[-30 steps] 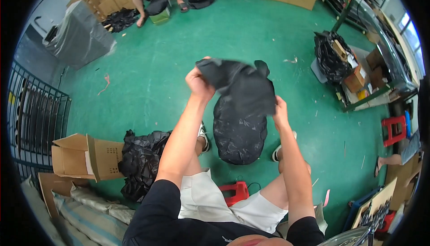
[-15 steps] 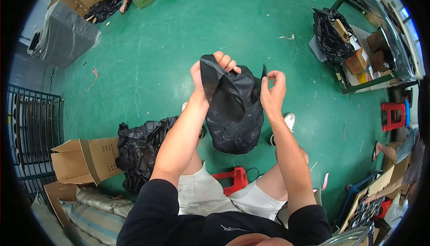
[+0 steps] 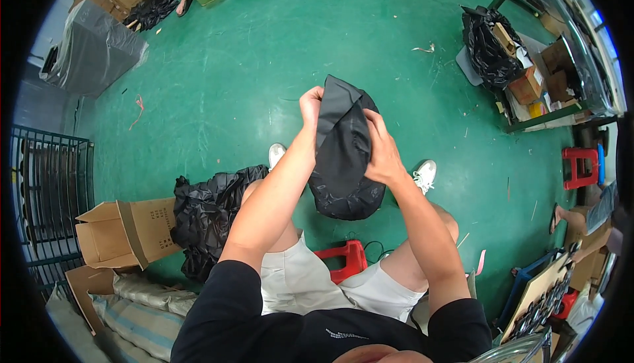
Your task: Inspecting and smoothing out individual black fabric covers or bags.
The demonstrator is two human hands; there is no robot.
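A soft black fabric bag [image 3: 350,191] hangs in front of me above the floor, its flap-like upper edge folded at the top. On the bag's upper left edge, my left hand [image 3: 312,107] is closed with its fingers partly behind the cloth. My right hand [image 3: 384,150] wraps around the right side, thumb and fingers pressed to the fabric. What is inside the bag, if anything, does not show.
Left of my legs lies a crumpled black plastic bag [image 3: 208,211] beside an open cardboard box [image 3: 145,231]. A red stool [image 3: 347,260] stands between my knees. A shelf [image 3: 548,120] with boxes is at right. Another person's leg [image 3: 568,221] shows at the right edge.
My right hand has moved inward and down, from the raised fabric edge to the bag's side. The left hand has shifted right, and the bag's upper part has turned and closed up somewhat.
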